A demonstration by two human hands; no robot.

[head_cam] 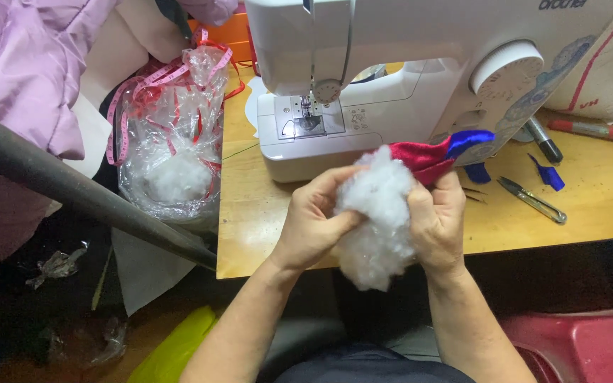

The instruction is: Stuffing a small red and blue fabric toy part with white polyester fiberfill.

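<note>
A: Head view, both hands up in front of the sewing machine (391, 78). Left hand (311, 225) is pinching a wad of white stuffing (379, 213) from its left side.

B: And the right hand (436, 220)?

A: Clenched on the stuffing's right side, and it also grips a red and blue fabric piece (434, 157) at the top. The fabric runs up and right from the stuffing, so the right hand is nearer it.

B: Around them?

A: Plastic bag (172, 135) of stuffing to the left, scissors (531, 200) on the table (250, 213) to the right.
</note>
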